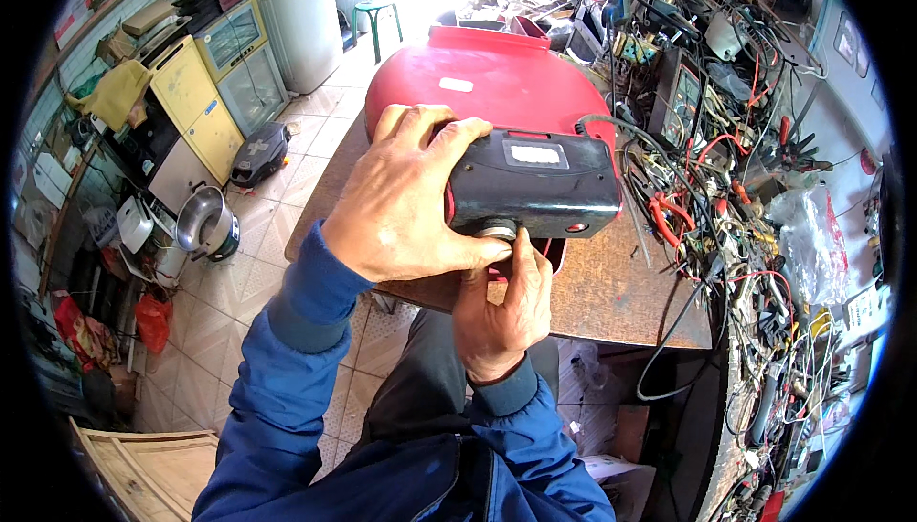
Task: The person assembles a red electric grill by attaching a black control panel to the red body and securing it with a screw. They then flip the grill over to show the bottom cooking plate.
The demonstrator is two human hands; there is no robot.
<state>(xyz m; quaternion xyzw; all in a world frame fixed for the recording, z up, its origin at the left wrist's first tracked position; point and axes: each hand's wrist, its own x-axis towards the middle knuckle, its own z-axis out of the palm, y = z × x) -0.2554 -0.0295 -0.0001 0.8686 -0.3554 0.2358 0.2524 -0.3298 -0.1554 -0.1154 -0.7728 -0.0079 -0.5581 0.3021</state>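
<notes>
A large red appliance (516, 78) with a rounded body lies on a wooden table, a black control housing (544, 188) at its near end. Spread over the housing's left side, my left hand (392, 202) grips it, with the thumb bent down beside a round silver-rimmed knob (499, 233). My right hand (506, 307) comes up from below, its thumb and forefinger pinched at that knob. Most of the knob is hidden by my fingers. A power cord (635, 128) leaves the housing's right corner.
Tangled cables, tools and red-handled pliers (666, 219) crowd the right side, beside a clear plastic bag (807, 235). The brown tabletop (621, 283) shows at the near right. On the tiled floor at left stand a metal pot (203, 221) and a black case (260, 154).
</notes>
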